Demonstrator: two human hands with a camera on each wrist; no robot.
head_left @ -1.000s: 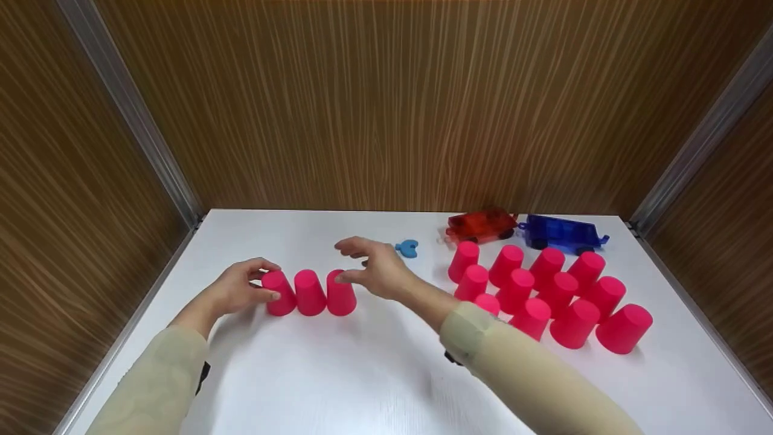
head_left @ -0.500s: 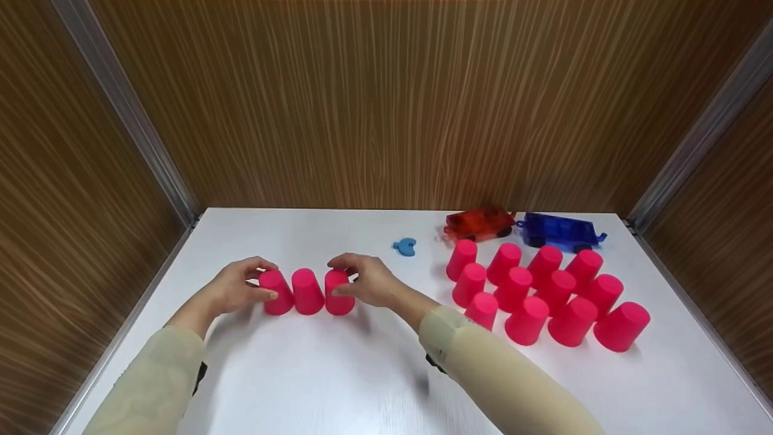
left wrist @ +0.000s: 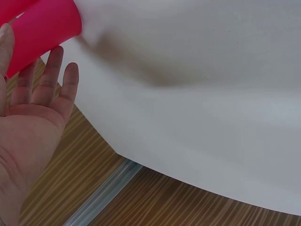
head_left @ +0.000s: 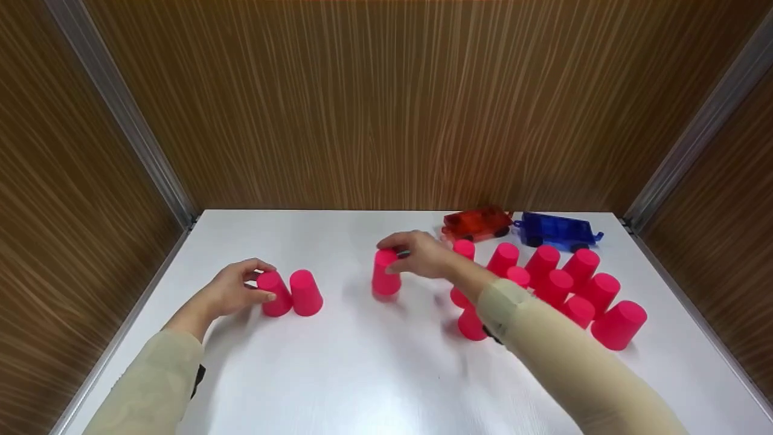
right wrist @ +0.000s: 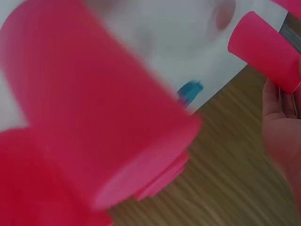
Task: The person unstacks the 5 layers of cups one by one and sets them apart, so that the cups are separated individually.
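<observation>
My left hand holds the leftmost pink cup between thumb and fingers, on the white table. In the left wrist view this pink cup lies against the fingertips. Close on its right stands a second upside-down pink cup. My right hand pinches a third pink cup near its narrow top, upright and slightly above the table. The right wrist view shows that pink cup at the fingers.
Several upside-down pink cups stand in rows at the right, partly covered by the right forearm. Behind them are a red toy wagon and a blue toy wagon. A small blue piece lies near the back, mostly hidden by the right hand in the head view.
My right hand has closed on the right cup of the row of three and carried it to the right, away from the other two. The left hand has stayed at its cup.
</observation>
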